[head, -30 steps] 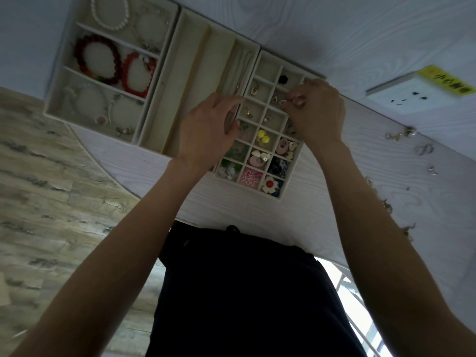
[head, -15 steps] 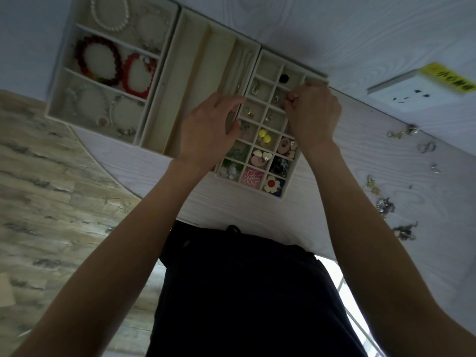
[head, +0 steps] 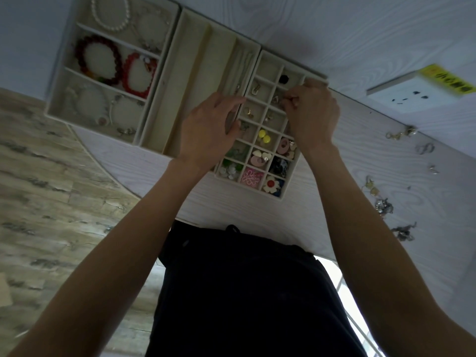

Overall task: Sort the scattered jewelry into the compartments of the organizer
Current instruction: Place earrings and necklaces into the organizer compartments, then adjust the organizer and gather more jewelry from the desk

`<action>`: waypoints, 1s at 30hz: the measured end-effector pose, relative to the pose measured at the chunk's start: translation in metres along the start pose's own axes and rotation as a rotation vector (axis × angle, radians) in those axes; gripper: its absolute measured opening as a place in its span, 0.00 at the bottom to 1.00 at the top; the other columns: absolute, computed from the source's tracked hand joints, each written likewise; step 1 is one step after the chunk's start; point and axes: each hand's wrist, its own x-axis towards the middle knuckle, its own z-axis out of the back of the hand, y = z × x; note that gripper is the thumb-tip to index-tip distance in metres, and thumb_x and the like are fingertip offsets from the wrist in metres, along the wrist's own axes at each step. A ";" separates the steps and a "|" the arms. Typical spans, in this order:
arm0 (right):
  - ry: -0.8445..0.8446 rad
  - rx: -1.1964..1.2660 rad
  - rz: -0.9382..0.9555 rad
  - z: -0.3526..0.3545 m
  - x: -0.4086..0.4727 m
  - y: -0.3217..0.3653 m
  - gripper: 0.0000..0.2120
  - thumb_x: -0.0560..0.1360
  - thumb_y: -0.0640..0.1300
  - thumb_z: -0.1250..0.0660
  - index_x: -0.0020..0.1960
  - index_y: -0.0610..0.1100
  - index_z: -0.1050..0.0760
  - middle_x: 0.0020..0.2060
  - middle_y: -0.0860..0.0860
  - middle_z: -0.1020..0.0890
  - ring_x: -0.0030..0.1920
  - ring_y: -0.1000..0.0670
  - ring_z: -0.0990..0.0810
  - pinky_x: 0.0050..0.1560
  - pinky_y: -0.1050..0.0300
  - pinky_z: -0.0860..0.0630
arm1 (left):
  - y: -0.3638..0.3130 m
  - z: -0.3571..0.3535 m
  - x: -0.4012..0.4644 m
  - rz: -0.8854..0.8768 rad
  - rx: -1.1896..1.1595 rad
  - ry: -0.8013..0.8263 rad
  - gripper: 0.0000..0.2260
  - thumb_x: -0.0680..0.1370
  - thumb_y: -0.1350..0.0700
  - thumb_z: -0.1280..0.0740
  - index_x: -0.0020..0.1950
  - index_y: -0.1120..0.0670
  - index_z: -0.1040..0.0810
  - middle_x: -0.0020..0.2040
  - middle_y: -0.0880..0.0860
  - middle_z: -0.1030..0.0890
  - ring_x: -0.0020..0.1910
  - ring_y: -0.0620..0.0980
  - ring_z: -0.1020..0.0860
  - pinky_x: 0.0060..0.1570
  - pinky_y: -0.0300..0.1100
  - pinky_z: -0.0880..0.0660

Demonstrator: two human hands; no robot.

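Observation:
The organizer is three cream trays side by side: a bracelet tray [head: 61,99], a tray of long slots [head: 180,73] and a grid tray [head: 268,59] with earrings in many cells. My right hand [head: 313,119] hovers over the grid's upper rows and pinches a small metallic piece [head: 284,101] between thumb and fingertips. My left hand [head: 207,132] rests with relaxed fingers on the grid tray's left edge. Scattered jewelry [head: 383,206] lies on the white table to the right.
More loose pieces lie at the right: a gold clasp item [head: 400,134], a ring [head: 425,148] and a dark chain [head: 404,231]. A white socket box with a yellow label [head: 422,91] sits at the far right. The table edge [head: 128,191] curves above a wood floor.
My right hand's fingertips have edged slightly left over the grid tray with the small piece still pinched. My left hand has stayed on the tray's edge.

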 end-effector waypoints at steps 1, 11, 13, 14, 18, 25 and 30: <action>-0.009 0.038 -0.011 0.001 -0.001 -0.001 0.10 0.76 0.49 0.36 0.55 0.52 0.19 0.54 0.51 0.21 0.50 0.48 0.21 0.42 0.60 0.34 | 0.000 0.000 0.000 -0.005 0.001 -0.004 0.17 0.75 0.56 0.33 0.65 0.51 0.25 0.52 0.53 0.22 0.46 0.50 0.23 0.43 0.39 0.29; -0.222 0.236 -0.060 0.029 -0.082 -0.077 0.09 0.75 0.47 0.33 0.53 0.47 0.21 0.41 0.51 0.21 0.41 0.53 0.25 0.41 0.64 0.34 | -0.016 -0.002 -0.001 -0.120 0.178 -0.119 0.15 0.74 0.55 0.34 0.60 0.55 0.23 0.51 0.57 0.22 0.47 0.55 0.24 0.40 0.42 0.28; -0.230 0.168 -0.101 0.021 -0.119 -0.106 0.10 0.75 0.47 0.33 0.54 0.45 0.21 0.45 0.47 0.20 0.48 0.45 0.25 0.47 0.55 0.31 | -0.031 -0.006 -0.001 -0.236 0.108 -0.107 0.14 0.75 0.56 0.35 0.60 0.56 0.23 0.52 0.57 0.22 0.50 0.54 0.24 0.45 0.40 0.30; -0.225 0.127 -0.143 0.015 -0.135 -0.121 0.11 0.75 0.47 0.34 0.55 0.45 0.21 0.48 0.45 0.20 0.50 0.42 0.26 0.50 0.51 0.31 | -0.040 -0.009 -0.002 -0.304 0.067 -0.075 0.14 0.76 0.57 0.35 0.61 0.57 0.23 0.52 0.56 0.22 0.51 0.54 0.25 0.47 0.40 0.30; -0.198 0.036 -0.376 -0.007 -0.185 -0.176 0.18 0.73 0.50 0.37 0.58 0.42 0.23 0.57 0.40 0.24 0.58 0.37 0.29 0.58 0.46 0.33 | -0.089 -0.037 -0.014 -0.530 -0.009 0.175 0.15 0.77 0.58 0.36 0.63 0.57 0.25 0.52 0.55 0.21 0.51 0.53 0.26 0.52 0.40 0.33; -0.405 0.223 -0.648 -0.020 -0.225 -0.232 0.27 0.73 0.48 0.35 0.70 0.40 0.34 0.69 0.36 0.35 0.68 0.35 0.38 0.65 0.42 0.39 | -0.163 -0.128 -0.048 -0.526 0.112 0.447 0.21 0.73 0.55 0.33 0.66 0.59 0.27 0.60 0.60 0.25 0.58 0.60 0.27 0.55 0.52 0.27; -0.320 0.429 -0.559 -0.037 -0.239 -0.251 0.32 0.72 0.44 0.34 0.72 0.35 0.40 0.70 0.34 0.38 0.70 0.34 0.39 0.69 0.46 0.42 | -0.188 -0.169 -0.055 -0.394 0.245 0.420 0.29 0.75 0.52 0.33 0.73 0.56 0.38 0.72 0.57 0.36 0.69 0.58 0.39 0.66 0.48 0.39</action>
